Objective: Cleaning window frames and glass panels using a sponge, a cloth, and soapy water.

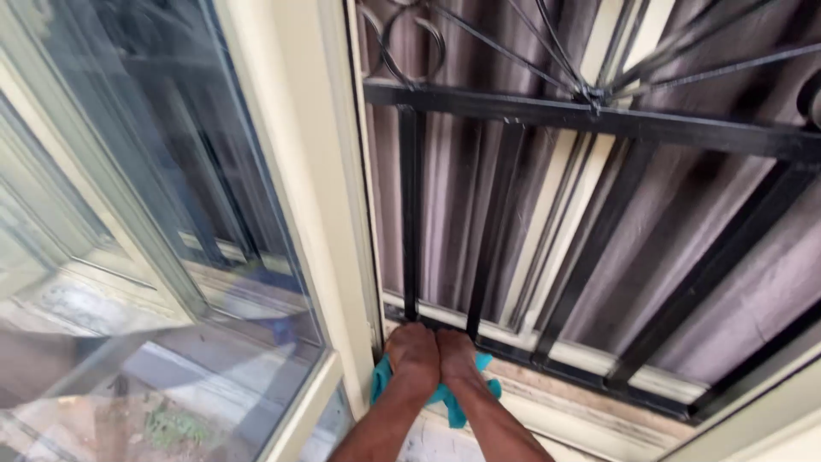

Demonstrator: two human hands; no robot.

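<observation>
Both your hands are pressed down together on a teal cloth at the near bottom corner of the window opening, right where the black metal grille meets the cream sill. Your left hand sits against the cream window frame; your right hand is touching it, just to its right. Each hand is closed down flat over the cloth, knuckles up, pinning it to the sill. The fingertips are hidden beyond the knuckles, so I cannot say for sure whether they curl around the grille's bottom bar or only push against it.

By the look of it, you are in the wiping step, working the corner at the foot of the two upright bars. A further stroke would call for sliding the cloth right along the sill, which shows a dusty, stained strip there, while keeping the pressure even and the cloth bunched under your palms.

The cloth is crumpled, with teal edges poking out left, right and toward you. Its long axis runs roughly left to right along the sill, tilted slightly with the sill's line, and it points no clear way. To the left, the open glass pane swings outward.
</observation>
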